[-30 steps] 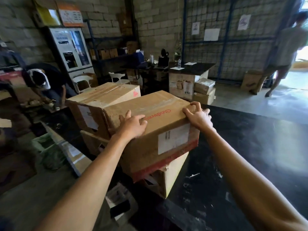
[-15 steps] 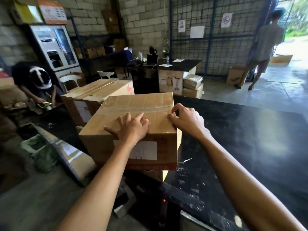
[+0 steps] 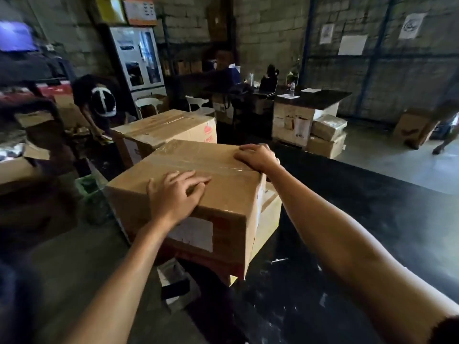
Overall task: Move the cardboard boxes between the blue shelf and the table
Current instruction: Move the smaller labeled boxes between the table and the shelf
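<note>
Taped cardboard box point(image 3: 198, 192): plain brown corrugated, clear glossy tape along the top seam, white label on the near face, red band low on it. It sits on a lower cardboard box point(image 3: 267, 219) at the edge of the black bench point(image 3: 360, 219), which is glossy and scuffed. Left hand point(image 3: 173, 194) lies flat on the box top near its front edge, fingers point(image 3: 196, 181) spread, relaxed, gripping nothing. Right hand point(image 3: 258, 156) sits at the box's far right corner, fingers curled over the edge. Behind the box: a second taped carton point(image 3: 164, 131), red print on its side.
</note>
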